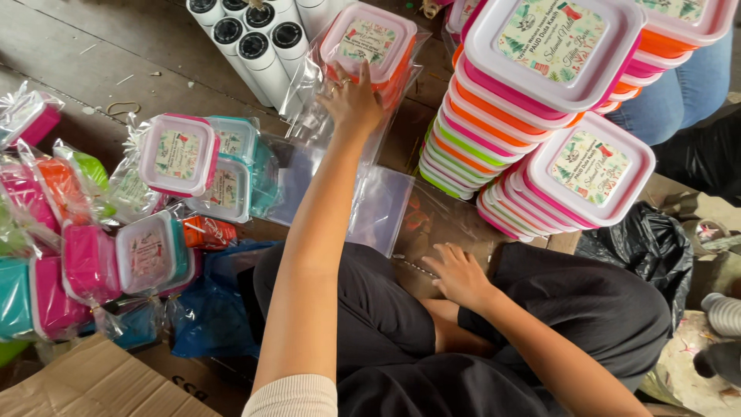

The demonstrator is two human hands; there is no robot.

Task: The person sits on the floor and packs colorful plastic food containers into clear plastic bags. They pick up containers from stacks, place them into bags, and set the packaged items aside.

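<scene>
The left hand [353,100] stretches straight ahead, arm fully extended, and lies with spread fingers on the near edge of a bagged lunch box [369,42], a pink-lidded, squarish container with an orange base inside a clear plastic bag. The box lies well ahead of the person, slightly left of the body's midline, with no marked long axis, and its bag's loose mouth trails back toward the knees. The hand presses or pinches the box's rim through the plastic; I cannot tell whether the fingers close under it.

The right hand [457,272] is far nearer the body, resting palm down and open on a flat clear bag [432,224] spread over the lap and floor, holding nothing firmly. The left hand is thus the one at the box; the right is well apart from it.

Everything sits on a worn wooden floor [100,46]. To the right rise two stacks of lunch boxes [540,108] with pink, orange and green lids. To the left lie more bagged boxes [179,158] in a loose heap. White rolls [255,38] stand just left of the reached box, and a black bag [641,247] lies at the right.
</scene>
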